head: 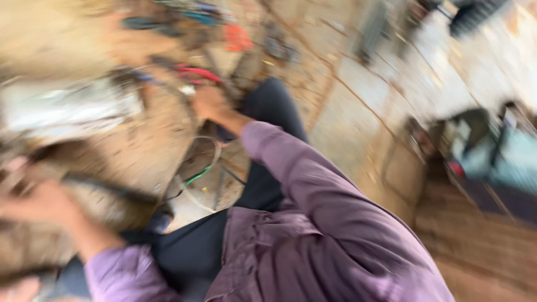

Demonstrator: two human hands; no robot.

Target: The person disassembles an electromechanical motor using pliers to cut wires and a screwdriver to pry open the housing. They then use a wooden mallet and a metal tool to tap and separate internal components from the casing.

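Note:
The view is heavily blurred by motion. My right hand [208, 103] reaches forward from a purple sleeve, with its fingers closed near a red-handled tool [197, 73] and a bundle of wires [196, 168]. What it grips cannot be made out. My left hand [39, 204] is at the lower left, resting on or holding a dark, flat, dusty object [100, 196] beside a grey-white metal part [67, 109]. My dark trousers and purple shirt fill the lower middle of the view.
A dusty brown floor with scattered tools and an orange item [238, 36] lies ahead. Green and white wires loop between my knees. To the right are paved slabs [358, 106] and a teal and dark machine [492, 148].

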